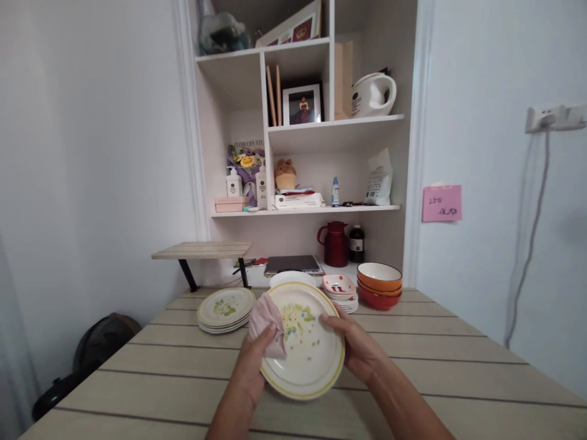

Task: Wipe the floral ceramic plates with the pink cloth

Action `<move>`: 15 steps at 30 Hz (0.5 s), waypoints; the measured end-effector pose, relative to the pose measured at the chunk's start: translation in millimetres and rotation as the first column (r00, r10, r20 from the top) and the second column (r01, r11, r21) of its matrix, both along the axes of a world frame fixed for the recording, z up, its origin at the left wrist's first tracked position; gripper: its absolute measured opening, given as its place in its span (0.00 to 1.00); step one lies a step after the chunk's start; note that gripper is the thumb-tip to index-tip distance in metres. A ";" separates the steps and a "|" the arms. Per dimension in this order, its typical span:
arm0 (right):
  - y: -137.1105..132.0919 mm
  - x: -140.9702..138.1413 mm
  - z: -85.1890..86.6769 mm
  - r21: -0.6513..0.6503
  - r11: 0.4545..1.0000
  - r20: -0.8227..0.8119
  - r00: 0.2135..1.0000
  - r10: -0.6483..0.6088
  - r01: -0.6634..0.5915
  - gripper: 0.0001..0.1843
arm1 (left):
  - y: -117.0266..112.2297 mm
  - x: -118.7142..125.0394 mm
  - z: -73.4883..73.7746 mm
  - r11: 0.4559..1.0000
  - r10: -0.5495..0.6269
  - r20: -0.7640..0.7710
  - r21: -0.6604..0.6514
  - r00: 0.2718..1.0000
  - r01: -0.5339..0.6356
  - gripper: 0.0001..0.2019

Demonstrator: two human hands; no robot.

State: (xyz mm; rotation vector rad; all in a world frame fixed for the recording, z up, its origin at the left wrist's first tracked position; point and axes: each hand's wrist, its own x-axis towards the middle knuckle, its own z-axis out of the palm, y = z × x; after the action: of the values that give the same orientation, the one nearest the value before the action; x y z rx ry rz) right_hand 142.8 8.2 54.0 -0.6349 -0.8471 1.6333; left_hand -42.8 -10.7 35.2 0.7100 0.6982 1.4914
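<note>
My right hand (355, 345) grips the right rim of a white plate (308, 348) with a yellow-green edge and a floral print, held tilted above the wooden table (440, 373). My left hand (254, 360) is closed on a pink cloth (268, 321) and presses it against the plate's left side. A stack of similar plates (225, 308) lies on the table to the left, just beyond my left hand.
Behind the held plate sit a white plate (291, 278), small patterned dishes (340, 290) and stacked orange and red bowls (380, 284). A red jug (334, 243), dark bottle (356, 243) and tablet (292, 264) stand under wall shelves. A small wooden riser (204, 250) stands left.
</note>
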 end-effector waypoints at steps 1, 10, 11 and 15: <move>-2.3 4.3 2.7 0.014 1.000 0.032 0.999 0.027 -0.028 0.42 | -1.0 -3.3 -0.3 0.998 -0.066 -0.019 0.000 0.998 0.066 0.28; -13.8 11.0 9.2 0.038 0.980 0.175 0.967 0.184 -0.193 0.39 | -5.1 -7.0 -5.2 0.960 -0.278 -0.096 0.004 0.956 0.280 0.22; -13.0 10.4 7.5 0.050 0.977 0.186 0.963 0.195 -0.207 0.37 | -5.3 -7.1 -5.3 0.959 -0.283 -0.100 -0.001 0.954 0.284 0.21; -8.0 7.4 -0.5 0.056 0.987 0.185 0.973 0.137 -0.150 0.32 | -4.4 -7.2 -7.0 0.958 -0.287 -0.102 -0.019 0.952 0.287 0.22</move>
State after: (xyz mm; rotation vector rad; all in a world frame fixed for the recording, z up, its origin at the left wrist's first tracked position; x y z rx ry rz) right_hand 150.1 0.2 53.5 -0.6936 -1.0998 1.6851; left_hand -49.9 -15.1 28.2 0.8532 0.6454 1.1927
